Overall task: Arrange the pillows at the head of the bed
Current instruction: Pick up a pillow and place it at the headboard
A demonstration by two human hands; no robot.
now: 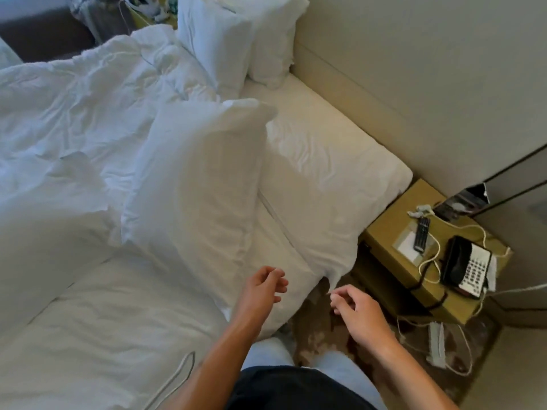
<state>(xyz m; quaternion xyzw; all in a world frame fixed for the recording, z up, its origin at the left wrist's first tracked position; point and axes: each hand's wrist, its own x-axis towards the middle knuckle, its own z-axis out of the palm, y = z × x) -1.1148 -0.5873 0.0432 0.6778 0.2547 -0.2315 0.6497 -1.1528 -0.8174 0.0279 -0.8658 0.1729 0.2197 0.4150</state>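
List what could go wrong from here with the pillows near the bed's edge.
1. The near pillow stands tilted with neither the left hand nor the right hand holding it; it may topple.
2. The flat pillow reaches the mattress corner beside the nightstand; a shove might knock the phone or its cords.

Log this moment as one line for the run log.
left hand: open, empty | right hand: open, empty | near pillow: tilted on bed | far pillows: upright at headboard

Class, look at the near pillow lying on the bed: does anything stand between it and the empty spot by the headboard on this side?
Nothing visible does. The near pillow lies beside a bare stretch of sheet that runs to the headboard. The two propped pillows stand farther along, out of the path.
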